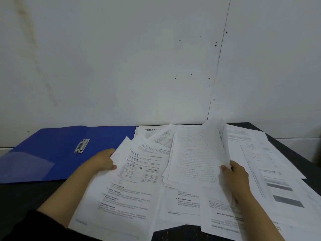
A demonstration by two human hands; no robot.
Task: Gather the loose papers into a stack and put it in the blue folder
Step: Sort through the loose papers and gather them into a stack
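Several printed white papers (142, 173) lie scattered and overlapping across the dark table (26, 193). A blue folder (52, 150) lies open flat at the left, with a metal clip (82, 146) on its inside. My left hand (102, 161) grips the left edge of a large sheet, thumb on top. My right hand (236, 176) holds the right edge of a small bundle of sheets (194, 153), whose right side curls up off the table. More papers (271, 164) spread out to the right of that hand.
A white wall (139, 58) rises straight behind the table. The table's right edge (295, 150) slants away at the far right. Bare dark tabletop shows at the front left below the folder.
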